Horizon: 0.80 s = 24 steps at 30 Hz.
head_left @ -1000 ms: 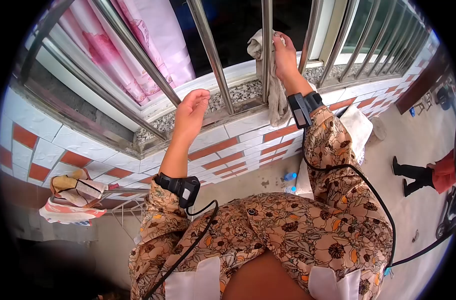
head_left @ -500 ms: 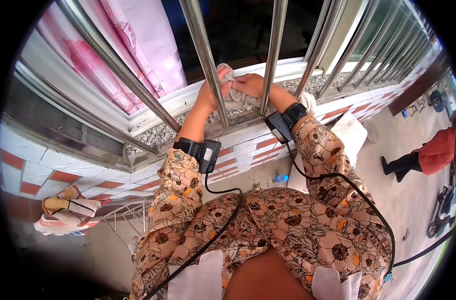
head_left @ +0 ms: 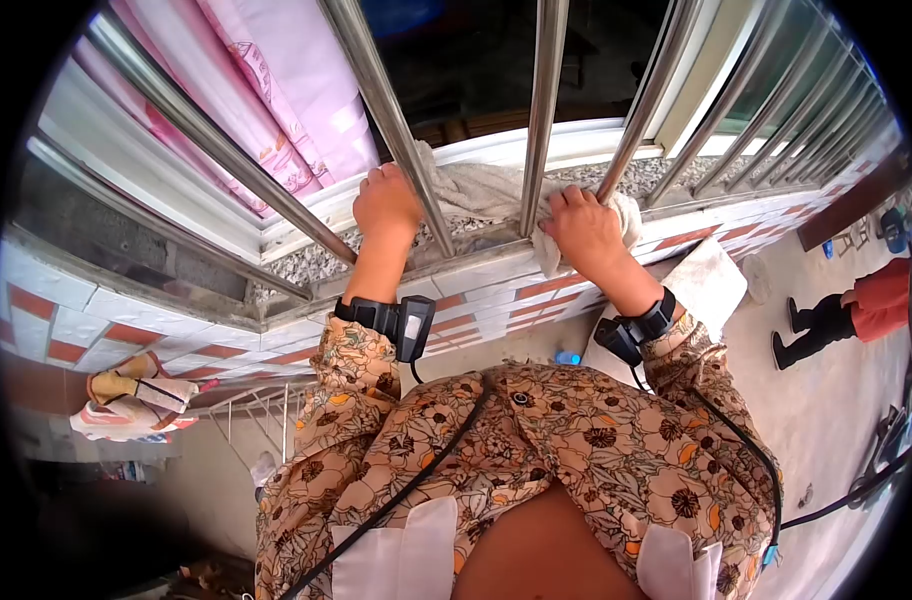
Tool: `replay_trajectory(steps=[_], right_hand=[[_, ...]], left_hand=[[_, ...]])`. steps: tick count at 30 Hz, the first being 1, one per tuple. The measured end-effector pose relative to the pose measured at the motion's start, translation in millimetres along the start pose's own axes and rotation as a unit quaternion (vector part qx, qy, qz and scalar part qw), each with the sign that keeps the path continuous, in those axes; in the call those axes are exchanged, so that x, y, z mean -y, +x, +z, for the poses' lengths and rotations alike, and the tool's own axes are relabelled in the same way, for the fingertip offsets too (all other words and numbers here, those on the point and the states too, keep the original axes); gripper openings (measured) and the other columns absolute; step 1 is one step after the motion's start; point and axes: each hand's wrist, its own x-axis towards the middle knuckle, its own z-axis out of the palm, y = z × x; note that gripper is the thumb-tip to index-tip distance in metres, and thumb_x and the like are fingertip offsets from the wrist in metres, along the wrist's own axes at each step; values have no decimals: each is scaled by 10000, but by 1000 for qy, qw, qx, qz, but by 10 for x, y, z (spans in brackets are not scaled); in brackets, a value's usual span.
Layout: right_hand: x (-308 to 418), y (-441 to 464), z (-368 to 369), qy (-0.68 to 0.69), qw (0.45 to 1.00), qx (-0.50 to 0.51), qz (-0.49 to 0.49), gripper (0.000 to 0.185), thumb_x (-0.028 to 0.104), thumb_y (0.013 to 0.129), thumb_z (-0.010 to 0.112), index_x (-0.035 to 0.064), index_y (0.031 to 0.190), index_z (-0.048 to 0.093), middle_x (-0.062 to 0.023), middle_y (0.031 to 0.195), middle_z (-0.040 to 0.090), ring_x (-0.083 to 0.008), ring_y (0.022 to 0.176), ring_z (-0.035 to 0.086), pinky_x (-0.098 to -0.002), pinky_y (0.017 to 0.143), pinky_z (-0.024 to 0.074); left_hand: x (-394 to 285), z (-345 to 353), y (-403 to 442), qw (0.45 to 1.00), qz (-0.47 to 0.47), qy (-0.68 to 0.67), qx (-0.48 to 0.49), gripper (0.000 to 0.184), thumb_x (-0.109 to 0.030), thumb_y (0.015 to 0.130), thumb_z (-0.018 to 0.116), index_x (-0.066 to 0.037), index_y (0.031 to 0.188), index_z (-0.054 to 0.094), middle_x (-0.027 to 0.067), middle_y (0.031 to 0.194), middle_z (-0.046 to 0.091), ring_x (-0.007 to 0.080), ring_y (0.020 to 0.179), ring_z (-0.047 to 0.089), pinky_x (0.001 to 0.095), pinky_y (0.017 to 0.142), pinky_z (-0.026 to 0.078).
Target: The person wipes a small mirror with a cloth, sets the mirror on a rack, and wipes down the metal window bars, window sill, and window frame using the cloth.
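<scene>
A greyish-white cloth lies stretched along the speckled stone sill, passing behind the upright metal bars. My left hand is closed at the cloth's left end, pressed close to the left side of a bar, which hides part of the grip. On the other side, my right hand has its fingers curled over the bunched right end of the cloth, which hangs over the sill's outer edge. Both wrists wear black strapped devices with cables.
Behind the bars are a white window frame and a pink curtain. Below the sill runs a white and red tiled wall. At left sits a wire rack with gloves. A person in red stands at right.
My hands, close together on the bunched cloth before, have moved apart. The right hand has gone right to the outer side of the bars, and the cloth is now spread between them.
</scene>
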Motion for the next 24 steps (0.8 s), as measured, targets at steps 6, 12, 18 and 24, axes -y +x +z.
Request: replay_trajectory(steps=[6,12,18,24], right_hand=[[28,811,-257,136,934,-329,7,82,84,793,548,55,867,566,-130,734,566,-322,707,587,-397,613,492],[-16,1125,-92,68,983,-169,33,166,223,814,557,92,909,596,-143,812,599,-337,787,592,-412,681,494],[-7,966,87,4,998,22,64,475,520,844,496,71,868,648,-162,880,642,-329,886,616,-426,747,496],[98,1140,431,238,953,143,-123,494,472,900,398,76,1092,623,-172,1068,619,-343,1024,561,-387,911,423]], left_hand=[[20,-31,-211,982,24,-30,-183,230,-120,839,508,22,1018,527,181,1100,505,314,1008,487,416,812,443],[192,67,-229,969,58,106,-215,358,-53,751,579,-52,1107,539,128,1290,432,336,1185,398,532,1009,257],[58,176,-153,978,184,7,-98,263,-180,839,509,-61,1057,596,95,1127,580,257,1111,489,480,987,299],[241,230,-174,991,90,95,-26,302,-306,901,437,-86,1000,619,68,1036,625,249,1074,519,478,950,314]])
